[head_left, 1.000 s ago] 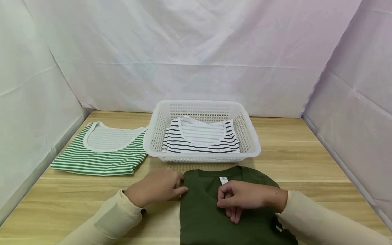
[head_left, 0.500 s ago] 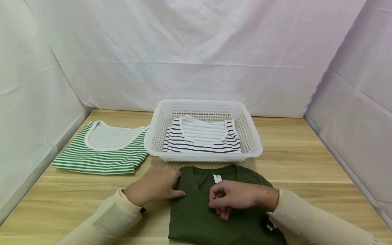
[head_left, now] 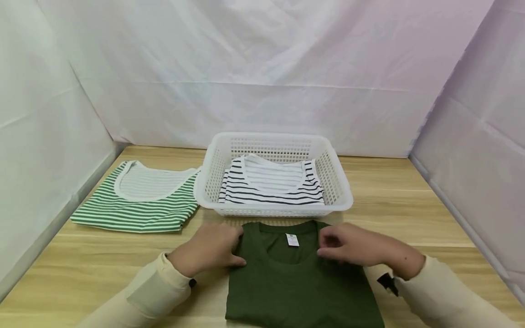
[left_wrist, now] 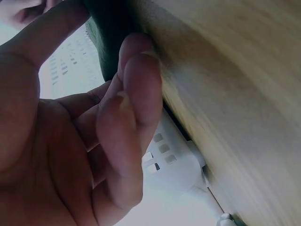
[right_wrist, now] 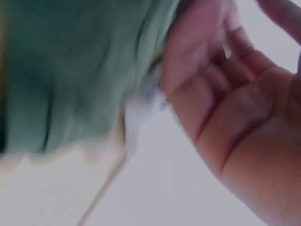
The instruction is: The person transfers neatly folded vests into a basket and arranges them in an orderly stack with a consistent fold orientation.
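Observation:
In the head view a dark green T-shirt (head_left: 295,287), folded flat, lies on the table with its neckline and white label (head_left: 292,239) facing up. My left hand (head_left: 209,248) holds the shirt's left shoulder edge. In the left wrist view, the thumb (left_wrist: 59,21) lies over the green cloth and the curled fingers (left_wrist: 117,136) are at its border. Over the right shoulder of the shirt is my right hand (head_left: 361,246), loosely bent and slightly blurred. The right wrist view shows its fingers (right_wrist: 193,61) beside the cloth with nothing visibly held.
A white plastic basket (head_left: 272,210) stands just behind the shirt, with a folded black-and-white striped top (head_left: 272,197) inside. To its left lies a folded green-and-white striped top (head_left: 139,216). White cloth walls (head_left: 266,109) enclose the wooden table (head_left: 414,205).
The green T-shirt has shifted left against my left hand, which stays about where it was. My right hand has left the middle of the shirt for its right shoulder, uncovering the neckline.

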{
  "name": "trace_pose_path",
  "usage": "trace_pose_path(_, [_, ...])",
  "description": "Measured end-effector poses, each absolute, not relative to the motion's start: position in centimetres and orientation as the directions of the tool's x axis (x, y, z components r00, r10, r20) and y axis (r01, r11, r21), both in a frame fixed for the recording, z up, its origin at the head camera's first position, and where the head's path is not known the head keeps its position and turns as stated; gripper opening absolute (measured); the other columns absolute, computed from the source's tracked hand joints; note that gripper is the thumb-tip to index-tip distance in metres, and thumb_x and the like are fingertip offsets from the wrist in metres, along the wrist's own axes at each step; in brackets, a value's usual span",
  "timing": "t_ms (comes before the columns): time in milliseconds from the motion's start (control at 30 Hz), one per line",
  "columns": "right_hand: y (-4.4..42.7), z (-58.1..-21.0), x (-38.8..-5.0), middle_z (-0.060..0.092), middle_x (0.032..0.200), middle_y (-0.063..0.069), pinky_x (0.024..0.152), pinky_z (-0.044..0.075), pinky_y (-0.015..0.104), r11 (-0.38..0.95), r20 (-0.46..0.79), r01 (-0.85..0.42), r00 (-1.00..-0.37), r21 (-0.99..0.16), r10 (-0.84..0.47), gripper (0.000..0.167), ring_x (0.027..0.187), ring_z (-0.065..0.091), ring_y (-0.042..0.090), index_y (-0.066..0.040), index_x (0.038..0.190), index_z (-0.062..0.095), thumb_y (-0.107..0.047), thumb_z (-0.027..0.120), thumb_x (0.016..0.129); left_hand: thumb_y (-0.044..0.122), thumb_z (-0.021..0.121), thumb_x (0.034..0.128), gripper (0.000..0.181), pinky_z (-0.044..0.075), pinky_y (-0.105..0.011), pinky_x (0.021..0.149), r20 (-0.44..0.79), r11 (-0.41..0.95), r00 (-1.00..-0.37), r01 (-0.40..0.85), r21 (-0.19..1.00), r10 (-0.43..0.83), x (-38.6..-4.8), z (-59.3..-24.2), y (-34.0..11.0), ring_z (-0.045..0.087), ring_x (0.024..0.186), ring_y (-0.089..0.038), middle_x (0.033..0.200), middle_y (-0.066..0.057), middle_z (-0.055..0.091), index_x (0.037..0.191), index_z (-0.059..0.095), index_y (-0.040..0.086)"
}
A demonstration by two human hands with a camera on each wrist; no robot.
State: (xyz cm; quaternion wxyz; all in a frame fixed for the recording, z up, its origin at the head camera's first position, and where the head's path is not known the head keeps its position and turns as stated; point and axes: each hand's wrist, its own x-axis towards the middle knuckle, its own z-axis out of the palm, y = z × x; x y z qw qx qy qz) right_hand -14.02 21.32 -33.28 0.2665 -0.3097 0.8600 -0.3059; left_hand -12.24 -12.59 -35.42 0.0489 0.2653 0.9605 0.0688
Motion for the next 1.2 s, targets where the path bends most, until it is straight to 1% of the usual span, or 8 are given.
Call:
trace_pose_path(133, [24.1,-33.6,-15.1,0.059,0.073,-0.006,0.054,0.046,0.026,0.756,-0.231,-0.361,-0.803,-0.546,-0.550,0.017,0.060,0.053,0.005,-0.015,0.088,0.061,-0.029,0.065,0.097,0.049,0.089,0.0673,0.045,0.040,-0.036,0.052,-0.049,0.845,-0.850,0.512,0.156,0.524,-12.2,-35.3,-12.7,0.050,0.059,-0.012,0.064,0.005,0.054,0.079,0.059,0.016])
trace_pose_path(200, [25.1,-33.9,-15.5,0.060,0.078,-0.003,0.056,0.046,0.027,0.800,-0.233,-0.322,-0.842,-0.507,-0.487,0.018,0.063,0.053,0.007,-0.013,0.094,0.062,-0.030,0.066,0.097,0.049,0.089,0.0670,0.045,0.039,-0.035,0.051,-0.043,0.842,-0.848,0.517,0.152,0.528,-12.2,-35.2,-12.7,0.049,0.058,-0.012,0.063,0.005,0.053,0.078,0.059,0.016])
trace_pose_path(300, [26.1,-34.6,-15.8,0.062,0.083,0.001,0.058,0.046,0.028,0.826,-0.253,-0.281,-0.860,-0.488,-0.442,0.027,0.067,0.055,0.010,-0.007,0.100,0.063,-0.033,0.067,0.095,0.049,0.089,0.0668,0.046,0.038,-0.035,0.051,-0.039,0.844,-0.849,0.516,0.145,0.526,-12.1,-35.2,-12.8,0.049,0.059,-0.012,0.063,0.005,0.053,0.078,0.059,0.016])
trace_pose_path(433, [26.4,-35.2,-15.6,0.064,0.082,0.001,0.060,0.048,0.028,0.839,-0.292,-0.252,-0.857,-0.482,-0.425,0.038,0.068,0.057,0.011,-0.005,0.101,0.064,-0.042,0.070,0.092,0.049,0.089,0.0664,0.047,0.039,-0.036,0.050,-0.040,0.846,-0.851,0.514,0.139,0.524,-12.1,-35.2,-12.8,0.051,0.059,-0.013,0.064,0.004,0.054,0.078,0.059,0.016])
trace_pose_path(567, [25.7,-35.6,-15.2,0.060,0.075,-0.002,0.058,0.046,0.027,0.860,-0.317,-0.237,-0.859,-0.452,-0.403,0.044,0.065,0.055,0.010,-0.009,0.093,0.061,-0.052,0.072,0.087,0.047,0.089,0.0667,0.045,0.040,-0.037,0.051,-0.054,0.849,-0.855,0.503,0.165,0.517,-12.1,-35.3,-12.7,0.053,0.062,-0.014,0.066,0.003,0.057,0.080,0.059,0.015])
trace_pose_path(700, [25.2,-35.9,-14.9,0.057,0.074,-0.004,0.058,0.044,0.026,0.856,-0.329,-0.265,-0.840,-0.444,-0.431,0.043,0.064,0.053,0.008,-0.012,0.089,0.060,-0.052,0.076,0.083,0.044,0.090,0.0677,0.043,0.043,-0.037,0.053,-0.074,0.847,-0.854,0.493,0.198,0.515,-12.2,-35.4,-12.5,0.056,0.065,-0.015,0.069,0.002,0.060,0.082,0.061,0.015])
trace_pose_path(933, [24.9,-36.0,-14.9,0.062,0.075,-0.007,0.062,0.048,0.023,0.742,-0.375,-0.278,-0.724,-0.609,-0.579,0.025,0.064,0.057,0.004,-0.014,0.087,0.066,-0.038,0.070,0.093,0.037,0.088,0.0725,0.036,0.041,-0.034,0.053,-0.116,0.822,-0.829,0.507,0.260,0.548,-12.4,-35.5,-12.4,0.052,0.063,-0.011,0.066,0.005,0.055,0.081,0.061,0.015])
trace_pose_path(1200, [24.5,-35.9,-15.0,0.061,0.079,-0.006,0.064,0.049,0.023,0.697,-0.325,-0.306,-0.718,-0.648,-0.616,0.022,0.069,0.058,0.003,-0.015,0.095,0.063,-0.036,0.061,0.099,0.030,0.084,0.0781,0.030,0.038,-0.028,0.054,-0.122,0.769,-0.777,0.563,0.304,0.617,-12.6,-35.5,-12.4,0.046,0.060,-0.007,0.063,0.009,0.049,0.077,0.058,0.016])
